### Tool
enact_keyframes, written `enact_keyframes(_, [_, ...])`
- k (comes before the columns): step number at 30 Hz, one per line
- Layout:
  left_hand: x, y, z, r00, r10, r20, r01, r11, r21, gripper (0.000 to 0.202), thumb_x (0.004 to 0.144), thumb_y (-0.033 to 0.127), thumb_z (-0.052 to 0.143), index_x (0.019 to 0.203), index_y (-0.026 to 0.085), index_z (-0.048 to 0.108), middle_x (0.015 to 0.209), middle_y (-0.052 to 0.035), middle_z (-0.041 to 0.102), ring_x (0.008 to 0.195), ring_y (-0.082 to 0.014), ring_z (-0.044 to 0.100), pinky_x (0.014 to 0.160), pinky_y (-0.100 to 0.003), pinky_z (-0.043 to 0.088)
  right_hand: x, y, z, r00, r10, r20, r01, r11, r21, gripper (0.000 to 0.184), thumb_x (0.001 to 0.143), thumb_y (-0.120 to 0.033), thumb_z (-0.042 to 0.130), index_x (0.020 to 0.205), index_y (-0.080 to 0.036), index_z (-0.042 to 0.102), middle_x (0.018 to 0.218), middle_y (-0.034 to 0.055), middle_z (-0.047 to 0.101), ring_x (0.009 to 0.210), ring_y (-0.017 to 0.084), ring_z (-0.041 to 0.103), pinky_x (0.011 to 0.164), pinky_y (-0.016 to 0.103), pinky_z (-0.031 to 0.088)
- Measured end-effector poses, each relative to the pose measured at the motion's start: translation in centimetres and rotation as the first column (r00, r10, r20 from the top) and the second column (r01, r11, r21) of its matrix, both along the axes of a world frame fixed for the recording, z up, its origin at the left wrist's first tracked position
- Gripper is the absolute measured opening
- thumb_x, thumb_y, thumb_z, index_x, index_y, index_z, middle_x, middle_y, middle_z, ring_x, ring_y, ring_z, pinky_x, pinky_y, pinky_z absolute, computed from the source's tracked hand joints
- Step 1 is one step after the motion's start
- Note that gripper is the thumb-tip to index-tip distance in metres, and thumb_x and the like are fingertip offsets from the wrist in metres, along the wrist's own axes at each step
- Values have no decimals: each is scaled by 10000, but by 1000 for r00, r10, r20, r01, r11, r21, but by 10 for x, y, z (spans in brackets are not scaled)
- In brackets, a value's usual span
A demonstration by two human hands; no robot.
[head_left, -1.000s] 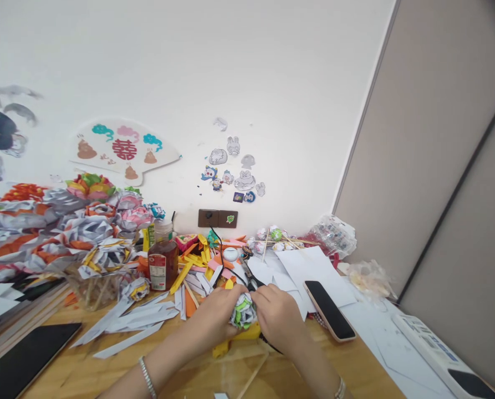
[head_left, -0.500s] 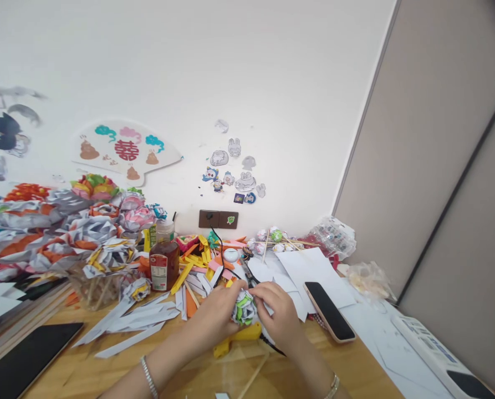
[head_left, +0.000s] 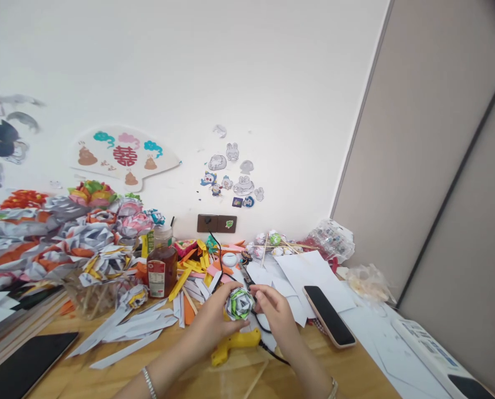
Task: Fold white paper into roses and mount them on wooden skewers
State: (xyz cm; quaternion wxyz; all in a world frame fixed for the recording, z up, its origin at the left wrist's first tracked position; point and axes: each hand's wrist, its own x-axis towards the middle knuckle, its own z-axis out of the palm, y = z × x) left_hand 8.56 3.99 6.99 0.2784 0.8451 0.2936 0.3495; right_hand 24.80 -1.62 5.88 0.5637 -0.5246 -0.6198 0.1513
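Observation:
A small paper flower (head_left: 239, 303) with white and green folded petals is held up over the table, its round face turned toward me. My left hand (head_left: 216, 313) grips it from the left, fingers wrapped round its side. On the flower's right edge, the thumb and fingertips of my right hand (head_left: 274, 307) pinch at a petal. Just below lies a yellow glue gun (head_left: 236, 344) with a black cord running off to the right. A thin wooden stick (head_left: 255, 379) rests on the table nearer to me.
Folded paper strips (head_left: 134, 327) lie left, beside a bottle of brown liquid (head_left: 162, 266). Many large paper flowers (head_left: 93, 235) are piled far left. A phone (head_left: 329, 316) and white sheets (head_left: 309, 277) lie right; a dark tablet (head_left: 26, 366) is at front left.
The paper flower has turned so that its face shows more fully. My hands have shifted slightly left, and more of the glue gun below is uncovered.

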Motion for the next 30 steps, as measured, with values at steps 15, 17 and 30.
enact_keyframes(15, [-66,1,-13,955,283,83,-281,959,-33,416,656,306,682,989,233,444,985,-42,636,933,-255,621,837,-390,497,-18,-1,-13,919,-108,380,121,993,-11,234,792,-97,512,970,-194,629,929,71,650,873,232,593,762,327,455])
enact_keyframes(17, [-77,4,-20,941,326,93,-324,945,-41,410,704,326,634,1047,230,431,1057,-62,630,989,-263,615,872,-406,487,-26,-4,-16,881,-86,465,98,995,-1,256,772,-76,527,966,-207,631,953,69,647,909,250,570,784,349,435])
enact_keyframes(30, [-83,6,-40,945,291,148,-292,956,-15,338,635,250,663,928,232,497,931,-45,674,891,-265,641,812,-385,506,-33,-1,-43,707,-89,702,53,996,73,184,775,-30,555,796,-199,624,826,25,638,789,205,546,686,303,412])
